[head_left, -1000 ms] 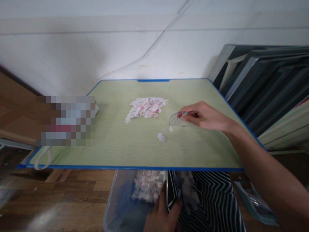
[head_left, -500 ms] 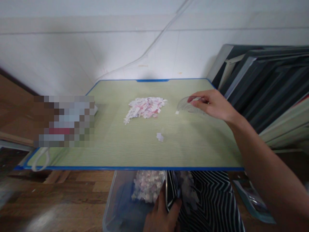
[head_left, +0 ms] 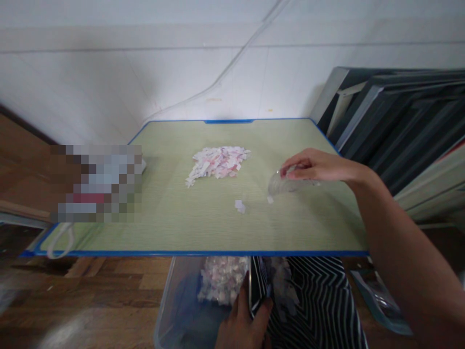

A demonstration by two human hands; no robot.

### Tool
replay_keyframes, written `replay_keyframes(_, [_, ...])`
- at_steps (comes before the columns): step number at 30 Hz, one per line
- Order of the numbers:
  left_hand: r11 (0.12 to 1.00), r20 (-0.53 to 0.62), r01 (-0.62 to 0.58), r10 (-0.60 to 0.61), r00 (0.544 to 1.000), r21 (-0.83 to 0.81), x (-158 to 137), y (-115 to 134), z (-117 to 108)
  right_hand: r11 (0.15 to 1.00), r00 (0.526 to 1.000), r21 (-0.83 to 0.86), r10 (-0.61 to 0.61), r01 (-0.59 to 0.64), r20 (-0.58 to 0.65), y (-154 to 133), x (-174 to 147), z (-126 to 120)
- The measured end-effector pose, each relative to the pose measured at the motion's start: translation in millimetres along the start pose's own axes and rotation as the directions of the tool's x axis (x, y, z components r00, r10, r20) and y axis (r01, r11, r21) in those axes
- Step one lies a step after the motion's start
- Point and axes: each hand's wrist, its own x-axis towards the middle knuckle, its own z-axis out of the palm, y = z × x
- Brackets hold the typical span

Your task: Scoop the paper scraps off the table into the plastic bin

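Observation:
My right hand (head_left: 316,167) holds a clear plastic protractor (head_left: 281,185) low over the green table (head_left: 218,228), right of centre. A tiny paper scrap (head_left: 270,199) lies at the protractor's left tip. Another small scrap (head_left: 240,206) lies a little further left. A pile of white and pink paper scraps (head_left: 218,164) sits in the middle of the table, apart from the hand. Below the table's front edge my left hand (head_left: 245,320) grips the rim of a clear plastic bin (head_left: 174,310) that holds more paper scraps (head_left: 223,278).
A blurred-out patch (head_left: 96,183) covers the table's left side. A white loop (head_left: 60,242) hangs over the front left corner. Dark framed panels (head_left: 395,126) lean against the wall to the right. A black-and-white zigzag fabric (head_left: 312,300) lies under the table.
My right hand has come back toward me and down with the protractor, from the far right of the table to nearer the centre. The tiny scrap moved along with it. My left hand stayed put.

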Motion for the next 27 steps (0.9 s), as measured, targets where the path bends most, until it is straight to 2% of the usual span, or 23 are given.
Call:
replay_keyframes(1, [1.000,-0.005,-0.001,0.001,1.000,0.003,0,0,0,1.000,0.991,0.023,-0.013,0.010,0.136,-2,-1,1])
replay_keyframes(3, [1.000,-0.012,0.001,-0.001,1.000,0.000,0,1,0,0.998,0.919,0.065,-0.038,0.013,0.393,-7,-3,4])
replay_keyframes(5, [1.000,-0.013,0.006,-0.006,1.000,0.001,0,1,-1,0.995,0.838,0.096,-0.064,0.014,0.542,-13,-4,9])
replay_keyframes(7, [1.000,-0.014,0.004,-0.004,1.000,0.008,0,1,-1,0.994,0.809,0.110,-0.086,0.026,0.582,-19,-4,11])
replay_keyframes(13, [1.000,-0.027,0.002,-0.002,1.000,0.004,0,0,1,0.992,0.817,0.124,-0.096,0.030,0.569,-23,-9,6])
replay_keyframes(17, [1.000,-0.027,0.001,-0.001,1.000,-0.002,0,0,3,0.993,0.770,0.120,-0.080,0.004,0.633,-24,-9,9])
replay_keyframes(22, [1.000,-0.068,-0.026,0.025,0.997,-0.014,-2,-2,5,0.983,0.707,0.180,-0.144,0.023,0.692,-26,-6,14])
replay_keyframes(24, [0.999,-0.070,-0.030,0.029,0.997,-0.024,-2,-2,6,0.979,0.734,0.198,-0.176,0.057,0.656,-27,-6,13])
replay_keyframes(25, [0.999,-0.068,-0.027,0.026,0.997,-0.023,-3,-2,6,0.976,0.767,0.204,-0.189,0.078,0.613,-26,-6,13])
replay_keyframes(27, [1.000,-0.063,-0.018,0.017,0.998,-0.018,-3,-2,6,0.971,0.864,0.212,-0.200,0.112,0.463,-24,-4,13])
